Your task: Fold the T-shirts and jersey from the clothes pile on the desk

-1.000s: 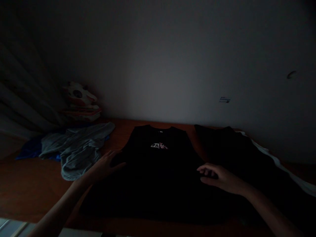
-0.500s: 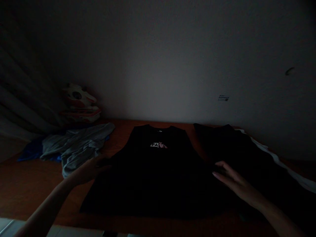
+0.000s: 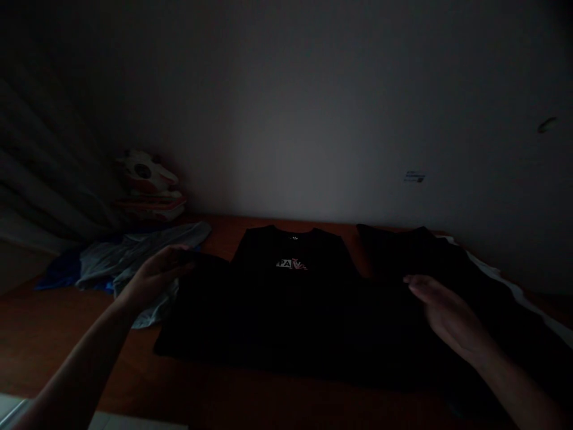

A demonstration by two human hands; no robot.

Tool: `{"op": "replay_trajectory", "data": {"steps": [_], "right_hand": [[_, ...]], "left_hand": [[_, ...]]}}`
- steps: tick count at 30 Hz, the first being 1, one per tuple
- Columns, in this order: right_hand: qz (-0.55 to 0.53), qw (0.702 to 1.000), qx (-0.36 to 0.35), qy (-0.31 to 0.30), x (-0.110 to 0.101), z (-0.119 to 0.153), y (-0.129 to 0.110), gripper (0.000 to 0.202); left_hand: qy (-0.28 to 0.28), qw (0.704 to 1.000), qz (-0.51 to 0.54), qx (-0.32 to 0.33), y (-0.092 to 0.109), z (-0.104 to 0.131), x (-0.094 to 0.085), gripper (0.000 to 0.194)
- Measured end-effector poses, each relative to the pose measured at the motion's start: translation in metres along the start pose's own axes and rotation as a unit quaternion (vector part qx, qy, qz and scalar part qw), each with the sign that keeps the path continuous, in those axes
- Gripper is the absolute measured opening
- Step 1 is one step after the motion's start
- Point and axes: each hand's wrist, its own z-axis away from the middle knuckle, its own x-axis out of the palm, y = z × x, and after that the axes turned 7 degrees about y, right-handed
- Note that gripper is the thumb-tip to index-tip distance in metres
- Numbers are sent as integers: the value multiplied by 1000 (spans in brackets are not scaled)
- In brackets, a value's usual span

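Curtain (image 3: 45, 167) hung at the far left, beyond the left hand (image 3: 154, 275). Between the two, on the table (image 3: 58, 334), lay a blue cloth (image 3: 62, 272) with a crumpled grey cloth (image 3: 107, 257) over it, partly behind that hand; a toy (image 3: 145, 176) stood farther back. The left hand was nearly closed, thumb and fingers together, on a raised fold of the black shirt (image 3: 290, 322). That shirt lay between the hands and across the table, its small print (image 3: 283, 263) facing up just ahead of them. The right hand (image 3: 447, 313) was at the shirt's other side, fingers bunched; darkness hid whether it gripped cloth. Ahead of it and to its right lay a dark garment (image 3: 465, 269) with white cloth (image 3: 519, 292) showing along the far edge. The step in hand looked like handling the shirt by its two sides; doing it well probably called for matching grips, both hands level, the cloth drawn gently taut between them, and the right side away from the dark garment, whose near-identical black made the edges hard to tell apart
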Motion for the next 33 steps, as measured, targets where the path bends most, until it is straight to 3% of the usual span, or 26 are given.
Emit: {"op": "replay_trajectory", "data": {"steps": [3, 6, 9, 13, 16, 19, 23, 27, 30, 33], "right_hand": [[129, 988, 2, -87, 5, -12, -4, 62], [228, 957, -30, -175, 5, -25, -10, 65], [263, 937, -84, -212, 3, -31, -22, 60], [265, 930, -147, -209, -9, -17, -32, 58], [271, 914, -155, -260, -27, 5, -26, 45], [298, 892, -114, -319, -39, 29, -11, 33], [347, 892, -114, -268, -28, 51, 6, 33], [359, 889, -183, -217, -13, 51, 16, 33], [381, 874, -198, -228, -13, 46, 21, 34], [400, 862, -169, -262, -20, 44, 25, 34]], "left_hand": [[-58, 996, -57, -22, 1, -8, 9, 61], [-112, 986, -111, -54, -3, -10, 10, 54], [-48, 995, -72, -52, -11, -8, 4, 48], [28, 999, -17, -44, -27, 1, -15, 44], [-21, 996, -83, -37, -43, 14, -38, 39], [-93, 975, -203, -7, -64, 34, -59, 36], [-104, 946, -303, 54, -79, 57, -66, 32], [-115, 929, -339, 95, -70, 63, -55, 35], [-125, 925, -343, 103, -63, 63, -48, 29], [-97, 932, -331, 115, -64, 64, -47, 25]]}}
